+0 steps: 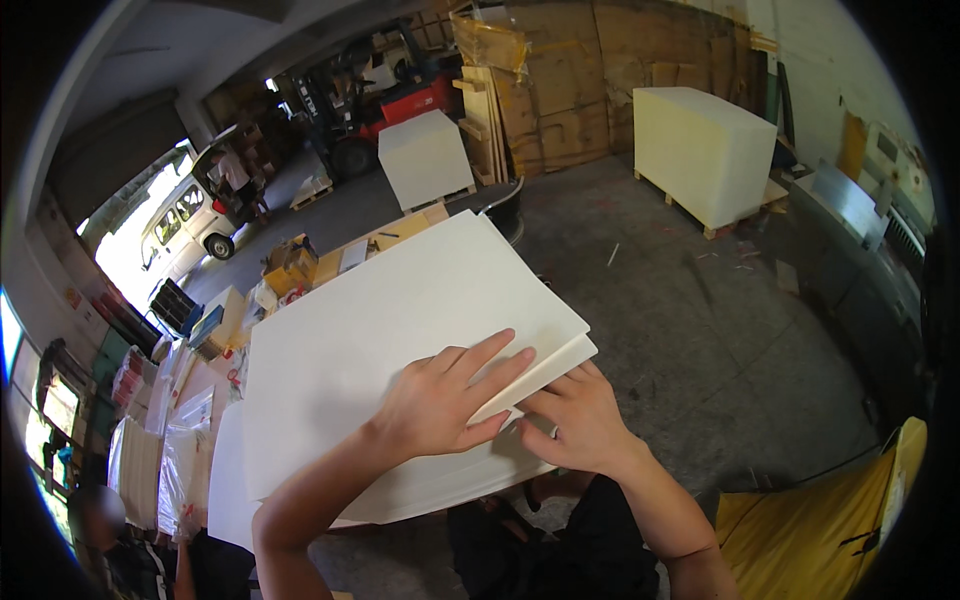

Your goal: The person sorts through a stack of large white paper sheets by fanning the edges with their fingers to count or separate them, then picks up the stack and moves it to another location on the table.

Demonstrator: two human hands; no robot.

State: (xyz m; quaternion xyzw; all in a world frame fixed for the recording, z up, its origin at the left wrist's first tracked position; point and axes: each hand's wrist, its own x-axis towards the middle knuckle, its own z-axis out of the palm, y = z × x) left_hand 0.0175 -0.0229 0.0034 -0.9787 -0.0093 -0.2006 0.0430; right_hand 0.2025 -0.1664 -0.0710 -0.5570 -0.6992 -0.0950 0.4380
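Observation:
A stack of large white sheets (370, 310) lies on the table in front of me. Its near right corner is lifted, so a gap shows above more white sheets (450, 485) underneath. My left hand (440, 400) rests on top of the upper sheets with fingers spread, its thumb by the raised edge. At that same corner, my right hand (580, 420) has its fingers at the lifted sheets, the tips partly hidden by the edge; its thumb points left into the gap.
Cartons (290, 262) and plastic-wrapped stacks (185, 450) crowd the left. White block-like stacks (425, 155) (700, 150) stand on pallets beyond. A forklift (405, 100) and van (185, 220) are far left, a person (235, 175) beside the van. Another person sits low left; yellow sheeting (810, 530) lies right.

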